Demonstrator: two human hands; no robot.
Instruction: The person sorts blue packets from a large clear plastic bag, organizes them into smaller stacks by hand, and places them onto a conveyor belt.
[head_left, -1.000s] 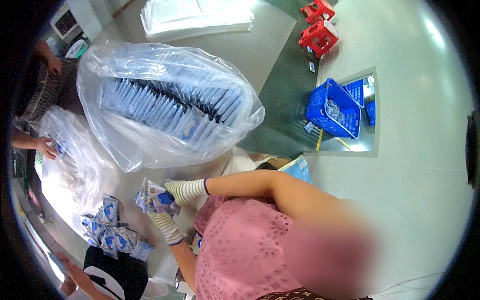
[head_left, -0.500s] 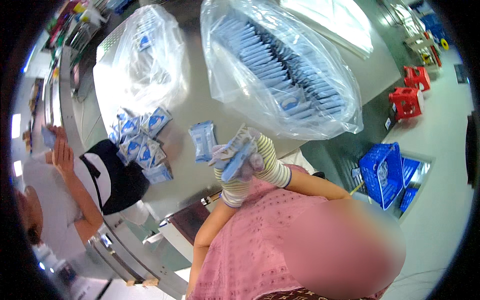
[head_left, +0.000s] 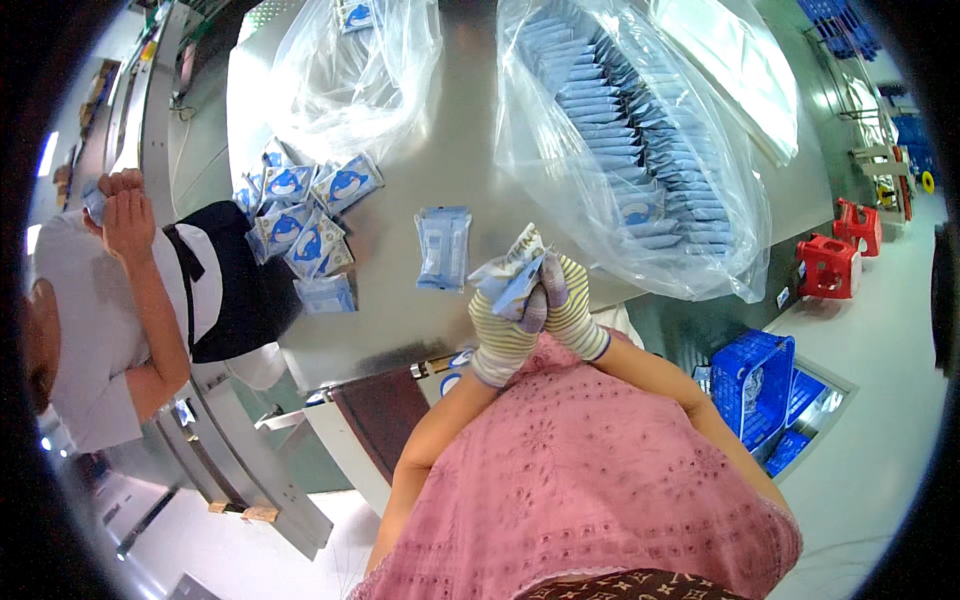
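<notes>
A packet point(head_left: 443, 248) lies on a table point(head_left: 385, 285) between a heap of packets point(head_left: 312, 230), left, and a bag point(head_left: 540, 150) holding others, right; two stools point(head_left: 830, 268) stand beyond a basket point(head_left: 727, 388) at far right.

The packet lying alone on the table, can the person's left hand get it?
Probably yes: the left hand is close to the lone packet, and nothing covers that packet. But the hand seems busy, gripping at least one held packet together with the right hand, so it might need freeing first.
</notes>
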